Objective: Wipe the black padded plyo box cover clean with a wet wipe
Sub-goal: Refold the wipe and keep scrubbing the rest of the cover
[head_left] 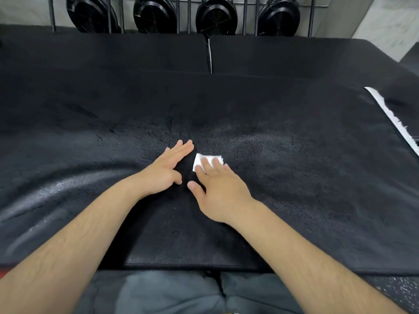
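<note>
The black padded plyo box cover (294, 177) fills most of the head view, its surface scuffed grey in patches. A small folded white wet wipe (204, 160) lies on it near the middle. My right hand (217, 189) lies flat with straight fingers pressing on the wipe's near edge, thumb spread to the left. My left hand (167, 168) rests flat on the cover just left of the wipe, fingers straight and pointing up and right, not touching the wipe.
A torn white strip (392, 116) runs along the cover's right edge. Behind the cover sit further black pads (102, 51) split by a gap, then a metal rack with several black fan-like discs (215, 14). Grey trousers (170, 291) show at the bottom.
</note>
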Demonstrator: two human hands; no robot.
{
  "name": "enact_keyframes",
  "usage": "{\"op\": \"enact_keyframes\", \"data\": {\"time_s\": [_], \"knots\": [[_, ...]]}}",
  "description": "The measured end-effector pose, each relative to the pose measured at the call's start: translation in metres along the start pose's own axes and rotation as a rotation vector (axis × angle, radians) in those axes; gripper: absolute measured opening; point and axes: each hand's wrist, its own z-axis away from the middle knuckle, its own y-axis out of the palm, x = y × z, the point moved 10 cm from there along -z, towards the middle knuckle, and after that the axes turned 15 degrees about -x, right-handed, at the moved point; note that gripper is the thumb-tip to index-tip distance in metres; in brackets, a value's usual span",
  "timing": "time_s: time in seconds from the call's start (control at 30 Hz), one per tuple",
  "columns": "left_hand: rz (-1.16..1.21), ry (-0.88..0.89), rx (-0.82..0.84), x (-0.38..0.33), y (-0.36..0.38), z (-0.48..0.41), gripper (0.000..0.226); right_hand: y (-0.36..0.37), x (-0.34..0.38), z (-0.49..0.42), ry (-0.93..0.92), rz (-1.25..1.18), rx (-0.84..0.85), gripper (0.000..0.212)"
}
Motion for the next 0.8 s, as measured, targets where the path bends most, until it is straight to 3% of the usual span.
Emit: {"op": "enact_keyframes", "data": {"time_s": [0.17, 0.33, 0.53, 0.67, 0.8], "knots": [[0.052, -0.001, -0.013, -0.004, -0.001, 0.003, 0.099, -0.005, 0.023, -0.012, -0.050, -0.048, -0.038, 0.049], [0.099, -0.007, -0.021, 0.000, -0.002, 0.005, 0.095, 0.008, 0.016, -0.027, -0.075, -0.106, 0.032, 0.062], [0.065, -0.014, -0.031, -0.006, -0.003, 0.005, 0.097, 0.000, 0.003, -0.017, -0.006, -0.067, -0.025, 0.039], [0.048, -0.009, -0.037, -0.007, -0.003, 0.006, 0.096, -0.007, -0.027, -0.026, 0.048, -0.050, -0.034, 0.045], [0.036, -0.022, -0.027, -0.005, -0.002, 0.005, 0.096, -0.009, -0.003, -0.001, 0.006, -0.084, -0.007, 0.047]]}}
